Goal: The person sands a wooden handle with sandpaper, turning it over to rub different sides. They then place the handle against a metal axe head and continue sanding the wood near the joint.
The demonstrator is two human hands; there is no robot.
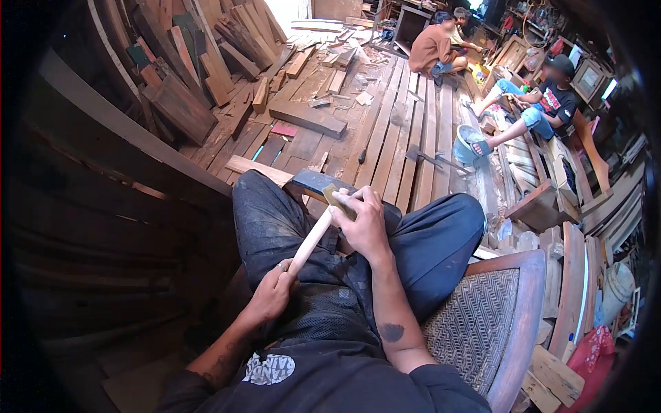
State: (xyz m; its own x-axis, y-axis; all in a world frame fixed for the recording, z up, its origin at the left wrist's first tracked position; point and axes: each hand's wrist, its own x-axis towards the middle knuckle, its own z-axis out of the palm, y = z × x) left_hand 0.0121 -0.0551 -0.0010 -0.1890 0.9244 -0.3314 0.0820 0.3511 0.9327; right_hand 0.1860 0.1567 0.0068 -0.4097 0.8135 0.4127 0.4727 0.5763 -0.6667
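A pale, smooth wooden stick (311, 241) slants up and to the right over my lap. My left hand (274, 292) is wrapped round its lower end. At the upper end, my right hand (361, 221) has its fingers bent round a small olive-brown piece of sandpaper (335, 199), which lies against the stick. The underside of that piece is hidden. Just beyond my hands, a dark flat-topped block (311, 184) sits between my knees.
Planks (306, 118) and offcuts cover the floor ahead. Hammers (423, 158) lie on the slats, near a bucket (468, 146). Several people sit or squat at the upper right. Boards lean at the left; a woven seat (475, 323) is at my right.
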